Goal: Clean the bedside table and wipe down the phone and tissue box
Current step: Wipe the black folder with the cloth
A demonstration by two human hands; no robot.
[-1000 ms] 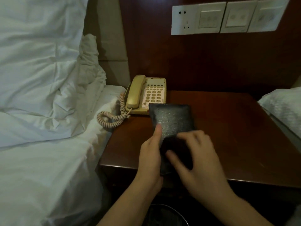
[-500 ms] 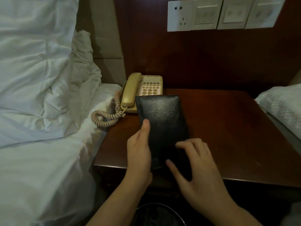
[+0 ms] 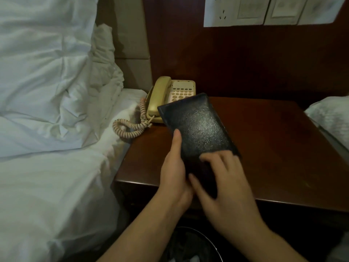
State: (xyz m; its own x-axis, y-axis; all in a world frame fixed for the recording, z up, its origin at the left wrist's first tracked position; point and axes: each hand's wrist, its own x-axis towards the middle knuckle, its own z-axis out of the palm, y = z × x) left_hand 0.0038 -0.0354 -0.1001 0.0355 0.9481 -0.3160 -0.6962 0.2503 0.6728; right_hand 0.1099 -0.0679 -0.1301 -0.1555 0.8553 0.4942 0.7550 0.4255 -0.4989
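A flat black leather tissue box (image 3: 198,127) is lifted above the front of the dark wooden bedside table (image 3: 273,148), its far end angled toward the left. My left hand (image 3: 173,167) grips its left edge, thumb lying along the top. My right hand (image 3: 226,191) is blurred and lies with spread fingers on the box's near end; I cannot tell if anything is under the palm. The beige phone (image 3: 177,91) sits at the table's back left corner, partly hidden behind the box, and its coiled cord (image 3: 130,127) hangs off onto the bed.
A bed with white linen (image 3: 47,186) adjoins the table on the left, and a second pillow (image 3: 332,118) overhangs its right edge. A wall socket and switches (image 3: 264,10) are above. A dark waste bin (image 3: 188,244) stands below the table's front edge.
The box has turned so its far end points left and now covers part of the phone. My right hand has slid across the box's near end. My left hand keeps its grip.
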